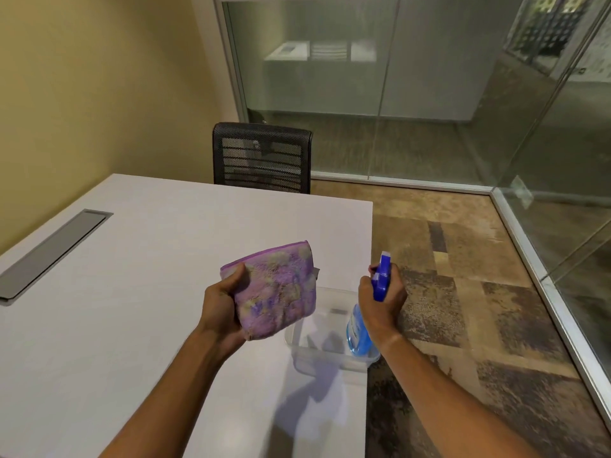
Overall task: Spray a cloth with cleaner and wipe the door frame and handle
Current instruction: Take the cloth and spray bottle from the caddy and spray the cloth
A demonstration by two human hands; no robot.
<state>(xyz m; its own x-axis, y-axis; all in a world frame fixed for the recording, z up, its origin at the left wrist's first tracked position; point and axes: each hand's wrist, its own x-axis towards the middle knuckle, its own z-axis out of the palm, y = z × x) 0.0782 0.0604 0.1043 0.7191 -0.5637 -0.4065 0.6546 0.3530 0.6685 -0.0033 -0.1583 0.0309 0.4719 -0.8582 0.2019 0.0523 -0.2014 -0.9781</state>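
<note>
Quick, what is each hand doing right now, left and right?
Left hand: closed on the cloth.
Right hand: closed on the spray bottle.

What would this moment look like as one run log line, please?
left hand: holds cloth | right hand: grips spray bottle | below: clear tub on table

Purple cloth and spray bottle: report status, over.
Left hand holding folded purple fuzzy cloth. Right hand gripping blue spray bottle over clear plastic tub. Nothing between nozzle and cloth.
</note>
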